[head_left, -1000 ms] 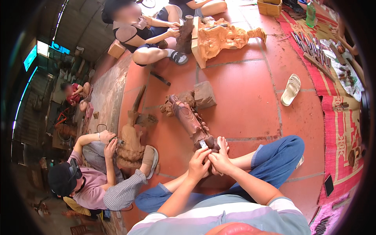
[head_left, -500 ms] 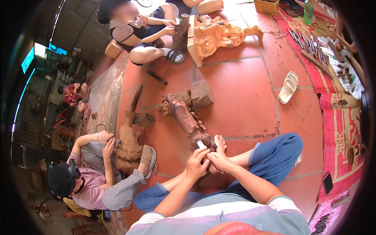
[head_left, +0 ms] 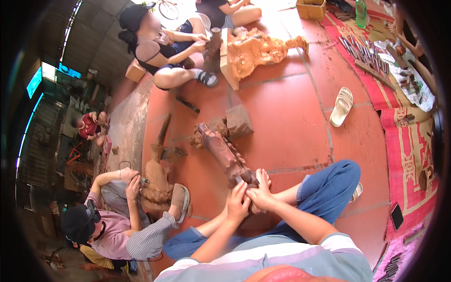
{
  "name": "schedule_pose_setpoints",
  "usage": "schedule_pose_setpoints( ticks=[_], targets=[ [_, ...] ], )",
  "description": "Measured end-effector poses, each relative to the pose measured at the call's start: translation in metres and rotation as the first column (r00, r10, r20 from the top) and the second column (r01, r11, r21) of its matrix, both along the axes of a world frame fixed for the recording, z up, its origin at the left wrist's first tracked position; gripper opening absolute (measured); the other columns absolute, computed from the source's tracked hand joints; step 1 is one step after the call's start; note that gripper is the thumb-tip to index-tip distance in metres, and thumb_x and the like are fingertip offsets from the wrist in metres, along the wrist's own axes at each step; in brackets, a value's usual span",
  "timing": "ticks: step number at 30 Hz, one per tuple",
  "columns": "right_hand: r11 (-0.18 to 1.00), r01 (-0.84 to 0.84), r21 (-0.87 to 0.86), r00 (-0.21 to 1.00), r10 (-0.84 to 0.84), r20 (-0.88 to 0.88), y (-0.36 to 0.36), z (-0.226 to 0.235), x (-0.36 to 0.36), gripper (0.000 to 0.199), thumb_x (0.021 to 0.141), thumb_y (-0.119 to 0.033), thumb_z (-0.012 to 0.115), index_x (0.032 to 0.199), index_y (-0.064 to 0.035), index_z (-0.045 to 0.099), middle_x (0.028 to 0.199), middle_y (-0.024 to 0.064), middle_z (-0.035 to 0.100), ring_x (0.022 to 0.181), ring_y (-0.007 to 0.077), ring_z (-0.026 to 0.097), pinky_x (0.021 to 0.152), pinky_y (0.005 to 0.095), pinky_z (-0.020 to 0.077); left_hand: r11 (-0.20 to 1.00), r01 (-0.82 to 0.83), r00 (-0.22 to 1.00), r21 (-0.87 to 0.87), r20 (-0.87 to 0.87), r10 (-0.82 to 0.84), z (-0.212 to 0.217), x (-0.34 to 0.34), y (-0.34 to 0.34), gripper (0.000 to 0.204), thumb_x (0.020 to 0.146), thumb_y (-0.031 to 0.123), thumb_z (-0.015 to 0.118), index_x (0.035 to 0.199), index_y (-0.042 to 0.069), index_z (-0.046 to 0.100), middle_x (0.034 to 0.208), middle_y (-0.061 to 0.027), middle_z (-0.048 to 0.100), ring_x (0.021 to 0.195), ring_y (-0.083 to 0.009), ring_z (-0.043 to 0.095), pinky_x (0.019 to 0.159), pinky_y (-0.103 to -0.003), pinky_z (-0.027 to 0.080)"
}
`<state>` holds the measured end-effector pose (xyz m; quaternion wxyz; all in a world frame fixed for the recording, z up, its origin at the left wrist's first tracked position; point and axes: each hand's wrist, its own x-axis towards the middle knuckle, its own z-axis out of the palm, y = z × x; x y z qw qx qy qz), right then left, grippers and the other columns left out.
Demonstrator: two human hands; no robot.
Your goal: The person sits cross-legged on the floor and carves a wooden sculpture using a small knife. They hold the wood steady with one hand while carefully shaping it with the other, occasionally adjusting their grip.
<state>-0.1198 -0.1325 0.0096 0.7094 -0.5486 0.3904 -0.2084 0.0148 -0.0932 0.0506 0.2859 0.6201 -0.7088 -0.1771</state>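
A dark reddish-brown carved wooden figure lies tilted on the floor in front of me, its base toward my feet. My left hand is closed at that base, its fingers round a small pale flat piece pressed to the wood. Beside it my right hand is curled close to the base and my bare foot; what its fingers hold is hidden. The figure's far end rests by a rough wood lump and a squared wood block.
Left of me a person works on a pale carving. Farther off, another person sits by a large orange-toned carving. A sandal, a patterned red mat, a row of chisels and a phone lie to the right.
My left hand has shifted slightly and covers more of the pale piece at the figure's base. The right hand stays nearly in place. The whole view has shifted a little.
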Motion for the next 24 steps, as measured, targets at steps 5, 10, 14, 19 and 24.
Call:
schedule_pose_setpoints(
  ticks=[5, 10, 14, 19, 24],
  targets=[
    [0.985, -0.097, 0.142, 0.995, 0.099, -0.01, 0.02, 0.001, -0.009, 0.044, 0.103, -0.033, 0.028, 0.094, -0.0008, 0.057, 0.053, 0.009, 0.056, 0.04, 0.0201, 0.053, 0.038, 0.0328, 0.0424, 0.988, 0.01, 0.997, 0.156, -0.072, 0.002, -0.008, -0.001, 0.028, 0.044, 0.082, 0.007, 0.066, 0.125, 0.008, 0.06, 0.129, -0.0125, 0.055, 0.107, -0.0268, 0.061, 0.086, -0.034, 0.052],
    [0.981, -0.057, -0.185, 0.987, 0.028, -0.156, -0.013, 0.039, -0.016, 0.044, 0.104, -0.032, 0.029, 0.088, -0.0001, 0.055, 0.052, 0.0097, 0.055, 0.041, 0.0209, 0.053, 0.04, 0.0339, 0.0434, 0.999, -0.037, 0.998, 0.039, -0.055, 0.039, 0.011, -0.007, -0.005, 0.042, 0.081, 0.004, 0.065, 0.122, 0.002, 0.06, 0.127, -0.0176, 0.056, 0.112, -0.0326, 0.058, 0.093, -0.037, 0.049],
    [0.995, -0.043, 0.089, 0.999, 0.041, 0.027, 0.013, -0.003, -0.005, 0.041, 0.103, -0.034, 0.029, 0.097, -0.0026, 0.055, 0.051, 0.0071, 0.051, 0.037, 0.0186, 0.048, 0.035, 0.0313, 0.0382, 0.993, 0.007, 1.0, 0.119, -0.016, -0.005, -0.005, -0.005, 0.023, 0.041, 0.081, 0.004, 0.066, 0.122, 0.004, 0.062, 0.127, -0.016, 0.055, 0.114, -0.0296, 0.057, 0.092, -0.035, 0.049],
    [0.996, -0.091, 0.023, 0.995, 0.09, 0.047, 0.003, -0.035, 0.002, 0.043, 0.103, -0.034, 0.03, 0.094, -0.0017, 0.057, 0.051, 0.0079, 0.053, 0.038, 0.0201, 0.05, 0.035, 0.033, 0.038, 1.0, 0.018, 0.998, 0.024, -0.065, -0.016, 0.011, -0.009, 0.006, 0.043, 0.08, 0.003, 0.066, 0.122, 0.004, 0.061, 0.127, -0.0166, 0.055, 0.115, -0.0316, 0.056, 0.095, -0.037, 0.048],
    [0.987, 0.012, -0.161, 0.997, -0.024, -0.072, 0.0, 0.011, -0.006, 0.043, 0.103, -0.034, 0.032, 0.09, -0.0008, 0.056, 0.05, 0.0082, 0.053, 0.036, 0.0193, 0.049, 0.036, 0.0316, 0.0388, 1.0, -0.028, 0.998, 0.002, -0.047, 0.028, -0.001, -0.004, 0.01, 0.042, 0.08, 0.003, 0.066, 0.122, 0.006, 0.062, 0.128, -0.0149, 0.055, 0.114, -0.0309, 0.057, 0.096, -0.038, 0.047]
  ],
)
